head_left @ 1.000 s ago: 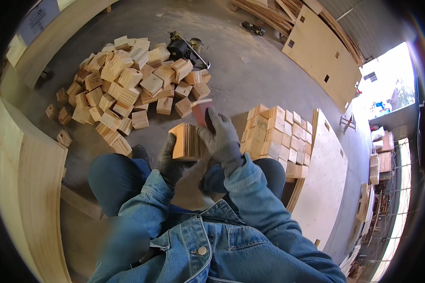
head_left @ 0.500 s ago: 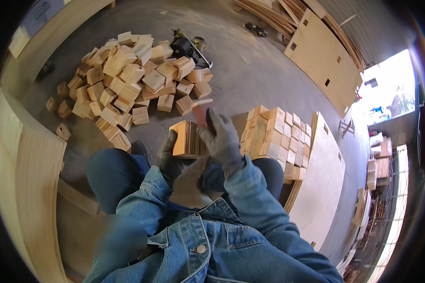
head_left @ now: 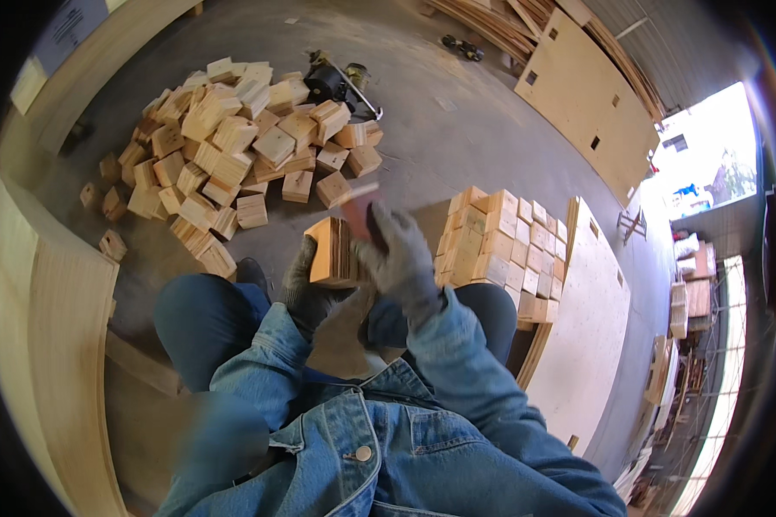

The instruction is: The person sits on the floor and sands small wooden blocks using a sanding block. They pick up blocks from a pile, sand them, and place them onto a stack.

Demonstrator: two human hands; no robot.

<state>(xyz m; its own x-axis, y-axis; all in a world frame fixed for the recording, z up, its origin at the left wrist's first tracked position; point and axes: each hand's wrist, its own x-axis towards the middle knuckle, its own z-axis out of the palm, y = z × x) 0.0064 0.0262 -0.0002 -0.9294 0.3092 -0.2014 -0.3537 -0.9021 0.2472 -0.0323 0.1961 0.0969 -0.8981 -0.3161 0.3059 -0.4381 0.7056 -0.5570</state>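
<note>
My left hand (head_left: pixel 301 284), in a grey work glove, is closed around a layered plywood block (head_left: pixel 326 252) between my knees. The block's broad orange-tan face is turned up and its striped edge is on the right. Just right of the block, my gloved right hand (head_left: pixel 397 263) grips a flat reddish-brown pad (head_left: pixel 356 212) with a pale edge. Motion blurs the pad, and its exact kind cannot be made out. It is tilted above the block's far right corner; whether the two touch is unclear.
Ahead on the left lies a loose heap of wooden blocks (head_left: pixel 224 146), with a black-and-green power tool (head_left: pixel 336 84) behind it. At right, a neat stack of blocks (head_left: pixel 500 250) stands beside a long plywood panel (head_left: pixel 582 327). Stacked sheets (head_left: pixel 47 327) rise at my left.
My right hand and the pad have moved slightly nearer the block and toward me. The left hand keeps its hold on the block. The whole view has shifted a little.
</note>
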